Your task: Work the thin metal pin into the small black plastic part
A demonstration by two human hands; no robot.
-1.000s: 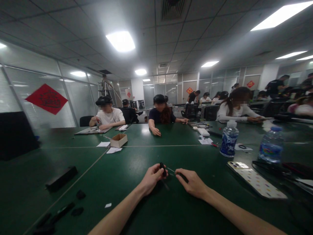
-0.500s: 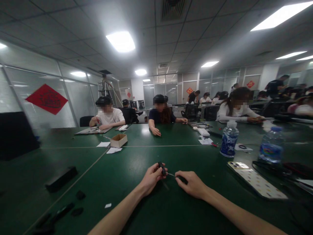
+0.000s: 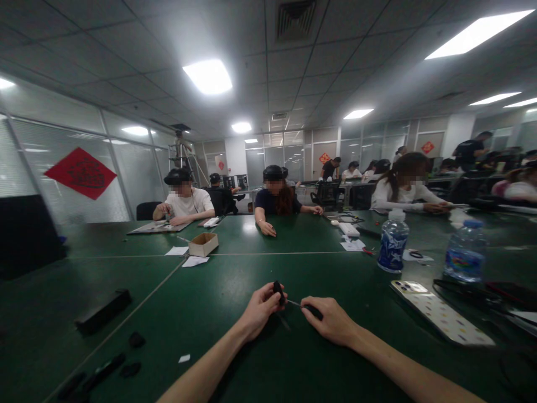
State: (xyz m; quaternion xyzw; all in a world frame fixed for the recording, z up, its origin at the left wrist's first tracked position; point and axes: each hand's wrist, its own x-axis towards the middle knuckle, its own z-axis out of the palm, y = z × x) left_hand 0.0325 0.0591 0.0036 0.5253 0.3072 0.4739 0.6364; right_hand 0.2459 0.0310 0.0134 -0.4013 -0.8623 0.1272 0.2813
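Observation:
My left hand (image 3: pixel 259 311) pinches a small black part (image 3: pixel 278 291) just above the green table (image 3: pixel 218 291). My right hand (image 3: pixel 331 322) is closed round the black handle of a thin screwdriver (image 3: pixel 308 307). Its metal tip points left and meets the black part. The two hands sit close together near the table's middle front.
A phone in a patterned case (image 3: pixel 438 313), two water bottles (image 3: pixel 392 240) and black cables (image 3: pixel 474 291) lie to the right. Black parts (image 3: pixel 100 310) rest at the left, a small cardboard box (image 3: pixel 203 244) farther back. Several people sit across the table.
The hands have hardly moved; the view has tilted up slightly, so everything sits a little lower in the picture.

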